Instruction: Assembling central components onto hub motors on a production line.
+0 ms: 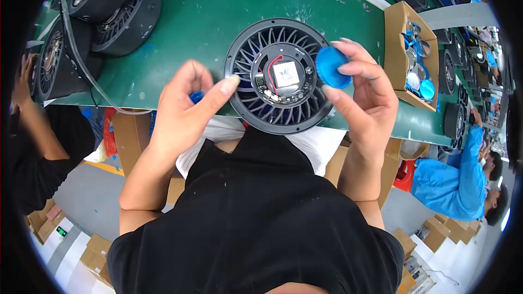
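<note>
On the near edge of the green table lies a round black finned housing (248,110), its open centre showing a circuit board, a pale square block (286,74) and red wires. Over its right rim my right hand (368,90) pinches a round blue disc-shaped cap (332,68) between thumb and fingers, tilted toward me. My left hand (188,98) is by the housing's left rim, thumb stretched toward it and fingers curled. A small blue piece, perhaps film (196,96), shows within those curled fingers; most of it is hidden.
To the right stands an open cardboard box (396,49) with several round metal and blue-covered caps. Black wheel-like housings (128,19) are stacked at the left behind a grey cable (81,60). A person in blue (444,185) is at the right; another person's arm (43,130) is at the left.
</note>
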### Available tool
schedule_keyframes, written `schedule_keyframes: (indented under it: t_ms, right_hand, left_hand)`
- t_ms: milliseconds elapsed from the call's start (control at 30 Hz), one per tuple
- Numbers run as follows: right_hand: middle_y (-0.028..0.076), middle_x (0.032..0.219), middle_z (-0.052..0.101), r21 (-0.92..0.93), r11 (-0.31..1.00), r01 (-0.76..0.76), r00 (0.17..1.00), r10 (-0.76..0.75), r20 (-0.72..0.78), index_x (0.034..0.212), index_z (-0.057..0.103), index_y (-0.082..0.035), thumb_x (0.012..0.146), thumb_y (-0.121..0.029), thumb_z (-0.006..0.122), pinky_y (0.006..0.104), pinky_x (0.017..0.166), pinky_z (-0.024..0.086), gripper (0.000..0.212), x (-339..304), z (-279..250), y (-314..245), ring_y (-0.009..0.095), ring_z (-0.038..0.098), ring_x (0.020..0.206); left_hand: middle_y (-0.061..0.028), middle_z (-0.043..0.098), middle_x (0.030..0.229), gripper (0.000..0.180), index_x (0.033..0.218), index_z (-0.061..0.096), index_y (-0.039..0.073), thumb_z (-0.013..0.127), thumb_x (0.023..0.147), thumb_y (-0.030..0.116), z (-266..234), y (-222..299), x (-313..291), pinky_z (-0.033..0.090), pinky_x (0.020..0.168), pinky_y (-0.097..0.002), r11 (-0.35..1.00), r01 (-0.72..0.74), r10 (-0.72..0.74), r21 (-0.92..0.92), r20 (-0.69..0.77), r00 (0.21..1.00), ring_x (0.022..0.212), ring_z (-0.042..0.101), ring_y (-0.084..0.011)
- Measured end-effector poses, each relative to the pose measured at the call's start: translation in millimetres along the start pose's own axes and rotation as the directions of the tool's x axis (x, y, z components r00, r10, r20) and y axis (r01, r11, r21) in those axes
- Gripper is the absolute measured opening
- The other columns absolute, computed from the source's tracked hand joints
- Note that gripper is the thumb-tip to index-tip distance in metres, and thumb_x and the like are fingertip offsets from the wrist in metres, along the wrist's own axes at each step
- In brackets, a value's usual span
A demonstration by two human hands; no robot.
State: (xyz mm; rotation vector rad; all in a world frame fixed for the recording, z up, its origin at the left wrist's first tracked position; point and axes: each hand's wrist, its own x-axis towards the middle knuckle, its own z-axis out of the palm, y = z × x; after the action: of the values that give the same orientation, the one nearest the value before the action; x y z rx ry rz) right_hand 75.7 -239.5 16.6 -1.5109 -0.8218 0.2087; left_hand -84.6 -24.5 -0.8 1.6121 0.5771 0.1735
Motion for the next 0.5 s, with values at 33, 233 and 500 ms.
schedule_keyframes:
  t_ms: [33, 233, 500]
  right_hand:
    - [0.014, 0.126, 0.064, -0.012, 1.0, -0.008, 1.0, 0.008, 0.007, 0.104, 0.067, -0.004, 0.071, 0.006, 0.079, 0.042, 0.103, 0.043, 0.036, 2.5, 5.4, -2.3, 0.032, 0.056, 0.123]
    - [0.013, 0.122, 0.068, -0.443, 0.867, 0.228, 0.965, -0.139, 0.223, 0.101, 0.073, -0.005, 0.069, 0.0, 0.081, 0.0454, 0.109, 0.037, 0.034, 14.8, 23.8, -4.8, 0.038, 0.05, 0.131]
    - [0.013, 0.12, 0.07, -0.489, 0.836, 0.248, 0.941, -0.088, 0.327, 0.101, 0.078, -0.007, 0.069, -0.011, 0.083, 0.0483, 0.108, 0.037, 0.032, 10.8, 23.4, -7.0, 0.04, 0.051, 0.129]
  left_hand:
    - [0.0039, 0.054, 0.066, 0.03, 0.098, 0.052, 0.005, 0.074, 0.092, 0.024, 2.5, -2.7, 2.5, 0.032, 0.055, -0.021, 0.997, -0.083, 0.082, -0.012, -0.053, 0.995, 0.062, 0.042, -0.0018]
    - [0.0043, 0.054, 0.066, 0.029, 0.097, 0.052, 0.005, 0.076, 0.09, 0.02, 10.9, 2.0, 12.6, 0.032, 0.055, -0.0207, 0.986, 0.026, -0.031, -0.167, -0.024, 0.999, 0.062, 0.043, -0.0011]
    - [0.0042, 0.054, 0.065, 0.03, 0.098, 0.053, 0.005, 0.077, 0.089, 0.021, 12.1, -4.4, 23.5, 0.033, 0.055, -0.0197, 0.982, -0.018, 0.01, -0.186, -0.046, 0.999, 0.062, 0.045, -0.001]
